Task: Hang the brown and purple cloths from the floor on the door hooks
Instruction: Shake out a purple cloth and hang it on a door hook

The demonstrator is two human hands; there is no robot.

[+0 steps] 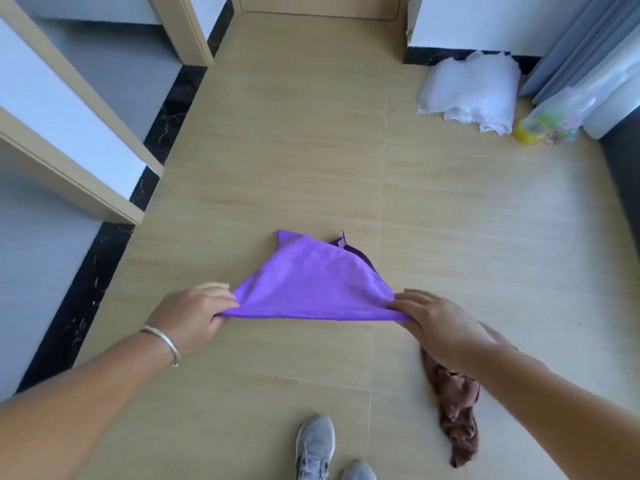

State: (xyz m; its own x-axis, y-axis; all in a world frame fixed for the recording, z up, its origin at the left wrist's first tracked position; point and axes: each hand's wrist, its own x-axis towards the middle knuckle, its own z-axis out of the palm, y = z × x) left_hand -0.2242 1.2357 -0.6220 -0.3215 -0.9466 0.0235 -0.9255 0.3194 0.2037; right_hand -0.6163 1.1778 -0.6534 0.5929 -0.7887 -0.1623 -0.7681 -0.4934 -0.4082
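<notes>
A purple cloth [311, 282] is stretched between my two hands above the tan floor, its far corners drooping away from me. My left hand [192, 315] pinches its left near corner and my right hand [440, 323] pinches its right near corner. A brown cloth [455, 403] hangs crumpled under my right forearm; how it is held is hidden by the arm. The bottom of a wooden door [322, 6] shows at the top of the view. No hooks are visible.
White plastic wrapping [474, 91] and a bag with a yellow item [547, 126] lie at the right wall by grey curtains [585, 46]. Door frames [86, 188] and black skirting line the left. My grey shoes [315, 445] stand below the cloth.
</notes>
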